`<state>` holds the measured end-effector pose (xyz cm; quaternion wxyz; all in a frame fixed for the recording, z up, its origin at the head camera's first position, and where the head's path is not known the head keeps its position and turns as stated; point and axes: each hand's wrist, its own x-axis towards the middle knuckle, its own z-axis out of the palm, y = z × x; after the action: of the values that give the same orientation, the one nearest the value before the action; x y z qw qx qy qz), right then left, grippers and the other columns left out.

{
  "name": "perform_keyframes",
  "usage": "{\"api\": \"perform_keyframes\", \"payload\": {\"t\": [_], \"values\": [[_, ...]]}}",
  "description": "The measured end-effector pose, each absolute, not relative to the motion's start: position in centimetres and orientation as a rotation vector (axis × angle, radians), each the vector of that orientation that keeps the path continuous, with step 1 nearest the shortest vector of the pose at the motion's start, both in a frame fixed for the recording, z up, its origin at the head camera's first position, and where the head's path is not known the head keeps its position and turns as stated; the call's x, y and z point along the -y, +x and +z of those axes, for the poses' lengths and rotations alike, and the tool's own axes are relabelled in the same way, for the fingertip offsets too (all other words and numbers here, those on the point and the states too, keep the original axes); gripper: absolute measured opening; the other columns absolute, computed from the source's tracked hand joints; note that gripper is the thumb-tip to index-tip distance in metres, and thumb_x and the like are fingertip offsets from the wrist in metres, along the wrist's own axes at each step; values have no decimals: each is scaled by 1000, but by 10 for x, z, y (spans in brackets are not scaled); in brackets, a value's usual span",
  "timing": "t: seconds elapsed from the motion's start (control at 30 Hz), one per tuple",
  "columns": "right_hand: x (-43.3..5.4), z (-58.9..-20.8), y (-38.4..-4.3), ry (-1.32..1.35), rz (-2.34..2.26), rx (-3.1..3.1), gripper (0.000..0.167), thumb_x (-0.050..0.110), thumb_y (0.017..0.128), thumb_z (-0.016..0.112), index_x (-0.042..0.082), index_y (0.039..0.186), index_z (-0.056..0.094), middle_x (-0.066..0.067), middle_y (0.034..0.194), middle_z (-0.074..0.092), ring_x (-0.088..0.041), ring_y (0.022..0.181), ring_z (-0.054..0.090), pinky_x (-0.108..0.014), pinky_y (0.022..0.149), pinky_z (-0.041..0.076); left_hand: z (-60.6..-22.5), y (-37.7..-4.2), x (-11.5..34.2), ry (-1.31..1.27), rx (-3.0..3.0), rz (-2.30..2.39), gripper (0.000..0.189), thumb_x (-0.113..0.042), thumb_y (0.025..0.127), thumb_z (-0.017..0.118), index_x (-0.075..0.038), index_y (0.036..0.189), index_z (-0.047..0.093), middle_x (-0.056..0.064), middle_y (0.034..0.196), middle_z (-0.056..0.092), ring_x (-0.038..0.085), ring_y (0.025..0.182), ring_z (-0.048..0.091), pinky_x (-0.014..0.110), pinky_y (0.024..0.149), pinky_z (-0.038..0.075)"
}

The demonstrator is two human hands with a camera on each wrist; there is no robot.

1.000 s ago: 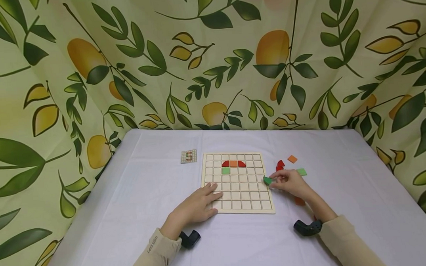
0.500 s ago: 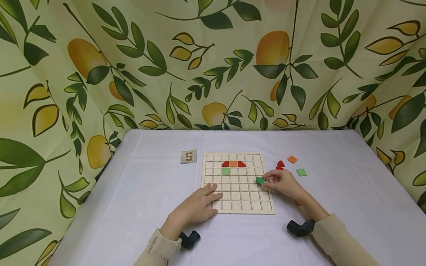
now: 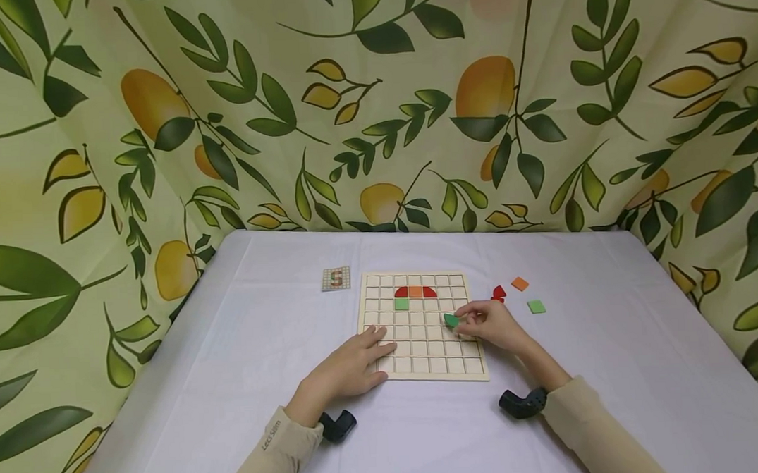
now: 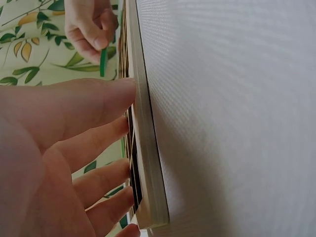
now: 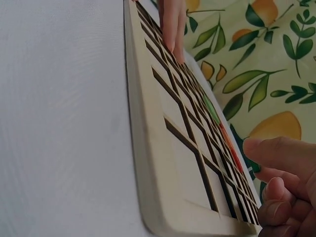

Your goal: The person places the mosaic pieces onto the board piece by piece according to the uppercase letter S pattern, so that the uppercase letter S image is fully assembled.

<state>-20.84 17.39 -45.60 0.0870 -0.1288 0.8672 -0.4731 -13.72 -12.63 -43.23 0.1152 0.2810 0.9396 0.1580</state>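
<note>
Fingers (image 3: 471,307) pinching green piece (image 3: 451,321), left hand (image 3: 354,362) splayed

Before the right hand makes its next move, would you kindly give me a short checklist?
1. Thin dark green tile pinched by the right hand: ok.
2. Pale wooden grid board touched by the left hand: ok.
3. Small printed paper-like card uncovered, beside the board: ok.
4. Loose orange square tile off the board: ok.
5. Dark green tile laid in a cell: not ok, held above the board.
6. Intended cell: cannot tell.
</note>
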Motion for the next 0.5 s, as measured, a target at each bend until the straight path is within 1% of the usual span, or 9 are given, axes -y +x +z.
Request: {"api": "perform_keyframes", "payload": {"t": [0.5], "values": [[-152,-455,-212,-414,-1430,-2551,29,12,78,79,-4,100,70,2,67,48,-5,59,43,-14,50,34,-433,-137,127,834,-2762,444,51,-27,92,61,-14,141,51,13,155,39,34,148,30,48,120,31]]}}
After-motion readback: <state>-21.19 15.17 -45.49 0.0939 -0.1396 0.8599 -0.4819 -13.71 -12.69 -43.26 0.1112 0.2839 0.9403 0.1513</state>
